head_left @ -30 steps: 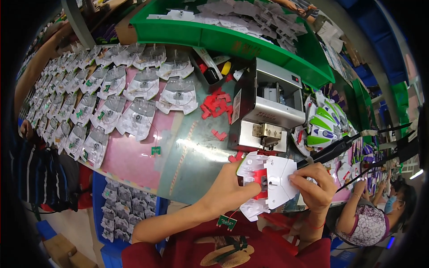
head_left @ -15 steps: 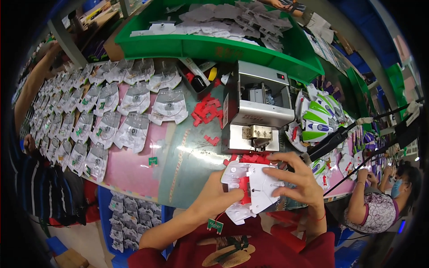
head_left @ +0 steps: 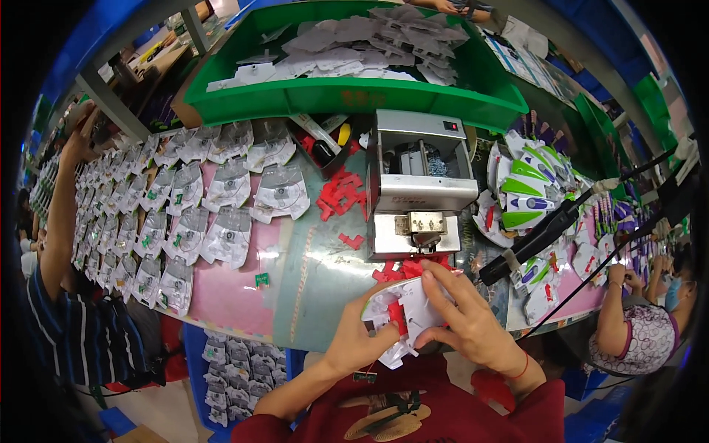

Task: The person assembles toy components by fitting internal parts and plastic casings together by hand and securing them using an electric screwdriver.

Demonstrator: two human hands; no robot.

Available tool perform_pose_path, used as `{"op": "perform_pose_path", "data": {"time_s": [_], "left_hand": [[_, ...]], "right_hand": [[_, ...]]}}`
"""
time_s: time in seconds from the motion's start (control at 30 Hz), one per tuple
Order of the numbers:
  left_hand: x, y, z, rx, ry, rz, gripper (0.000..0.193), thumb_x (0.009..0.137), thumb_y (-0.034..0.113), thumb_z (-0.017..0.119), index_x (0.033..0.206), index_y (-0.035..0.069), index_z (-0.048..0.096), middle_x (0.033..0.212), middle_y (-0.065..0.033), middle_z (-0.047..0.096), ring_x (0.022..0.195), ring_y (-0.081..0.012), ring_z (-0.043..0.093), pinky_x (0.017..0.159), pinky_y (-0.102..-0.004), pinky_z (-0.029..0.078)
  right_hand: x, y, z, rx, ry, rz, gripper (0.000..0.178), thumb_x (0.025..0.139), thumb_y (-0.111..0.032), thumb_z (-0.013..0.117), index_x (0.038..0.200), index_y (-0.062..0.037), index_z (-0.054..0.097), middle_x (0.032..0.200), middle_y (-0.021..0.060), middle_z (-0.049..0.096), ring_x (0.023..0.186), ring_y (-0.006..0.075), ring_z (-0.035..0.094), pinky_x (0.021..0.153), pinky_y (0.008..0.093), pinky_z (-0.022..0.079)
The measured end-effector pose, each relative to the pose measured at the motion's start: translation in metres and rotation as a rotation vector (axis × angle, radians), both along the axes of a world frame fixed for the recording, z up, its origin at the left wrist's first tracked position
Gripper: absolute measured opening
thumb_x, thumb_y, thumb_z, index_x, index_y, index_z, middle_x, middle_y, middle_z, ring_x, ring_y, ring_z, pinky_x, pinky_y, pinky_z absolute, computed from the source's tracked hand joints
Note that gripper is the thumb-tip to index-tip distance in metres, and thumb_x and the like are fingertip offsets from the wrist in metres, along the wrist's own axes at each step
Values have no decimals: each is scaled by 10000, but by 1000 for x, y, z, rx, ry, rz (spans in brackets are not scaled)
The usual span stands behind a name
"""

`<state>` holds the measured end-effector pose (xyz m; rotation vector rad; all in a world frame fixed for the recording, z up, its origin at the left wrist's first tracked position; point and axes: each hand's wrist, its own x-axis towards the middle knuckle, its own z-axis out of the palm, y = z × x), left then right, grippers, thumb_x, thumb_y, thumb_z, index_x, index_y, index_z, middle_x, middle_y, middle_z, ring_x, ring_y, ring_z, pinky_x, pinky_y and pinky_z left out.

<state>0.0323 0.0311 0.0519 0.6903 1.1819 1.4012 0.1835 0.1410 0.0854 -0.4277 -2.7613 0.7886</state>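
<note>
My left hand [head_left: 360, 341] and my right hand [head_left: 467, 320] both hold a white plastic toy part [head_left: 407, 311] with a small red piece in its middle. I hold it just at the near edge of the table, below a grey metal machine [head_left: 417, 183]. Loose red plastic pieces [head_left: 403, 269] lie on the table right in front of the machine, close above my fingers. More red pieces [head_left: 340, 194] lie to the left of the machine.
Rows of clear blister shells [head_left: 170, 214] cover the table's left. A green bin [head_left: 354, 92] of white parts stands behind. Green-and-white toy parts [head_left: 526, 184] lie right. One person stands at left [head_left: 66, 221], another sits at right [head_left: 635, 325]. A black cable [head_left: 546, 229] crosses right.
My hands have carried the white part left and closer to my body, tilting it. The view has shifted so the machine sits more central.
</note>
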Motion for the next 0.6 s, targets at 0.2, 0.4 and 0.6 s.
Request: {"op": "perform_pose_path", "data": {"time_s": [0.2,0.4,0.6], "left_hand": [[3,-1,-7,-12,35,25,474,677,36,515,1138,-53,447,927,-87,566,833,-115,524,729,-252,441],[8,1,-4,1,-53,29,443,677,20,601,1097,-35,473,921,-81,574,807,-106,535,717,-236,444],[10,2,-12,-65,-47,70,402,662,19,657,1037,-18,517,892,-71,589,808,-93,537,720,-233,445]], "right_hand": [[1,2,-4,-15,-26,16,882,536,-244,745,1268,16,327,1235,203,383,951,343,477,806,372,419],[3,0,-3,52,48,24,800,605,-225,706,1265,20,326,1235,195,370,836,315,471,688,356,461],[3,-6,-2,86,1,-35,751,607,-222,701,1246,2,375,1205,180,423,836,308,494,706,355,460]]}}
